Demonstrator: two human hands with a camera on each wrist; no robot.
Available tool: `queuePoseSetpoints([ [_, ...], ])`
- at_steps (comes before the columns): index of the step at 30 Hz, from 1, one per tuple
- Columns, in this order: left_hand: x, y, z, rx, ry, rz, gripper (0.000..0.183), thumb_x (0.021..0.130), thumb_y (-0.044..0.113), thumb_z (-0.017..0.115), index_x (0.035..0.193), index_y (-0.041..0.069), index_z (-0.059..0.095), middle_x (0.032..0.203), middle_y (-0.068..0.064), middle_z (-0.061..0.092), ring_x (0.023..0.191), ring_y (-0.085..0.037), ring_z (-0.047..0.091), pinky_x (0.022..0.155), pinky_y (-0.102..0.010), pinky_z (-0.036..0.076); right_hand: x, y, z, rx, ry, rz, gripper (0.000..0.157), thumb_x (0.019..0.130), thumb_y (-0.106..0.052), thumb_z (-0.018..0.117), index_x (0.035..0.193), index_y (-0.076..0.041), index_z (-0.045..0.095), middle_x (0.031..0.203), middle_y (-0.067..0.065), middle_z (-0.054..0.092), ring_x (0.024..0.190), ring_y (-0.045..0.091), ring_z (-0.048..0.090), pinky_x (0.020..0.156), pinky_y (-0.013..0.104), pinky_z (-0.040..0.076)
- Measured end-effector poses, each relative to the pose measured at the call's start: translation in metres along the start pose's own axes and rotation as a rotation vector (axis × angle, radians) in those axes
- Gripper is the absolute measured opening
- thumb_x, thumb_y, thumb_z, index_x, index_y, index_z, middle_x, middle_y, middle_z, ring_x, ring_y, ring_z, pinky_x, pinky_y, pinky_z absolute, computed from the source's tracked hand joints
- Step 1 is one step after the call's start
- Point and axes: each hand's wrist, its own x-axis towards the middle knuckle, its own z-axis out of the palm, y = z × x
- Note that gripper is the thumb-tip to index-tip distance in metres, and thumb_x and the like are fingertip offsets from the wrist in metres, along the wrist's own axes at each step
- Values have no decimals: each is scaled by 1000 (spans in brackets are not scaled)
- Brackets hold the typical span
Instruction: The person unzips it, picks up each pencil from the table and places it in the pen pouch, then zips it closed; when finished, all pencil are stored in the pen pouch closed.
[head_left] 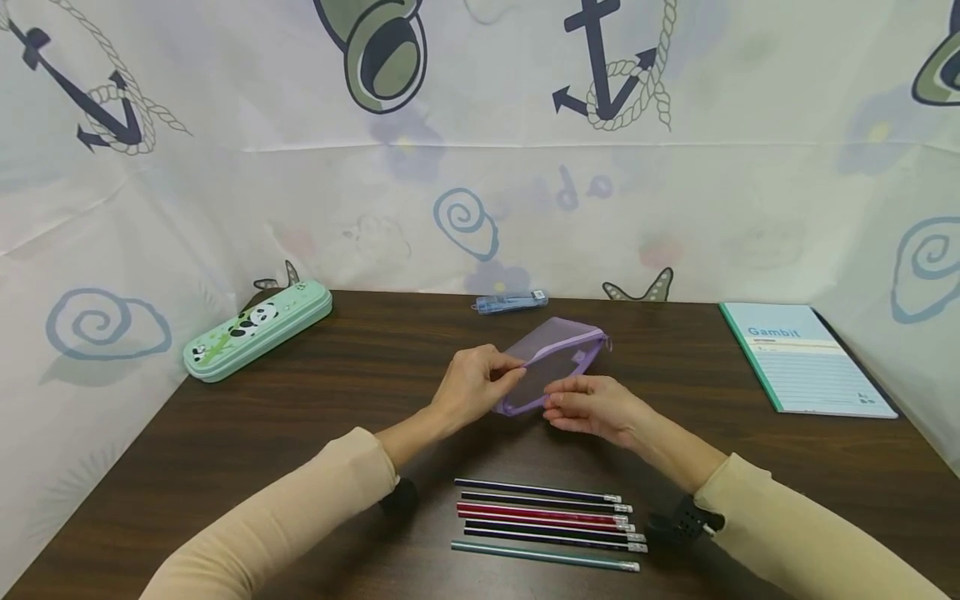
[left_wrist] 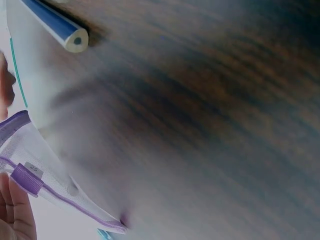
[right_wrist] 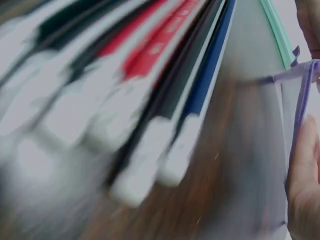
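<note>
A purple mesh zipper pouch (head_left: 564,367) is held tilted over the middle of the dark table. My left hand (head_left: 476,385) pinches its near-left edge between thumb and fingers. At the lower edge, my right hand (head_left: 592,408) grips the pouch's rim with the fingertips. The purple zipper border and a small label (left_wrist: 34,170) show close up in the left wrist view. Closer to me, several pencils lie side by side, eraser ends to the right: dark ones, red pencils (head_left: 536,515) and a green pencil (head_left: 540,556) nearest. Blurred white erasers (right_wrist: 135,185) fill much of the right wrist view.
A mint pencil case (head_left: 258,329) with a panda print stands at the back left. Along the back edge lies a small blue packaged item (head_left: 512,302). A Gambit notebook (head_left: 810,358) is at the right. Patterned cloth (head_left: 480,167) hangs behind the table.
</note>
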Motion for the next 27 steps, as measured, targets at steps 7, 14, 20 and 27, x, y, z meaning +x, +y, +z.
queuePoseSetpoints([
  [7, 1, -1, -3, -20, 1, -11, 12, 84, 15, 71, 92, 9, 76, 67, 4, 59, 57, -5, 45, 51, -19, 39, -22, 16, 6, -390, -239, 14, 22, 86, -3, 65, 102, 11, 62, 85, 5, 68, 77, 13, 64, 72, 32, 55],
  [14, 0, -2, -5, -35, -3, -23, 13, 84, 15, 70, 92, 7, 76, 67, 3, 58, 58, -6, 47, 51, -19, 39, -27, 20, 19, -642, -278, -131, 13, 79, 3, 69, 90, 8, 66, 74, 8, 67, 63, 7, 58, 57, 19, 49],
  [20, -2, -2, -6, -41, -14, -42, 13, 85, 15, 70, 92, 8, 76, 67, 4, 58, 58, -6, 46, 51, -19, 38, -28, 20, 27, -823, -260, -192, 9, 75, 6, 69, 79, -2, 68, 65, -1, 61, 56, 2, 50, 52, 16, 43],
  [27, -1, -3, -5, -33, -20, -41, 12, 85, 15, 70, 92, 9, 77, 67, 4, 58, 57, -6, 44, 50, -19, 37, -31, 20, 29, -988, -258, -318, 10, 74, 5, 67, 73, -5, 65, 61, -5, 58, 54, -3, 45, 50, 15, 41],
])
